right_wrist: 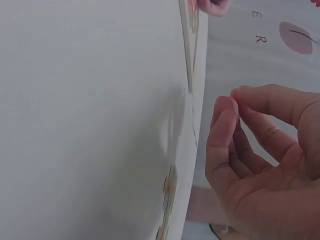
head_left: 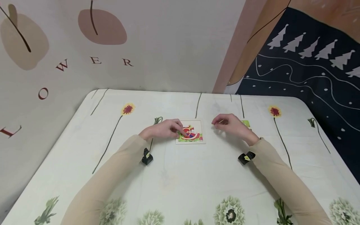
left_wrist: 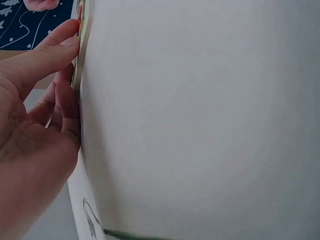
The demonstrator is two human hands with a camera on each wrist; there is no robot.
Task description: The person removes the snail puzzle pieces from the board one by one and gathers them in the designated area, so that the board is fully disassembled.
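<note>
A jigsaw puzzle board [head_left: 198,131] with a pale frame and a partly filled red and green picture lies flat on the table. At its left side my left hand [head_left: 166,128] reaches in, the index finger and thumb touching the picture. The other fingers bend down beside the board's edge in the left wrist view. My right hand [head_left: 232,125] hovers to the right of the board. Its thumb and fingertips come together, with nothing visible between them. Just beyond and below that hand lie colourful puzzle pieces [head_left: 246,123], partly hidden by it.
The table [head_left: 180,175] wears a white cloth printed with flowers and stems. A pale wall hanging [head_left: 168,47] rises behind it, and a dark one with white trees [head_left: 309,72] stands at the right. Each wrist carries a small black camera [head_left: 147,157].
</note>
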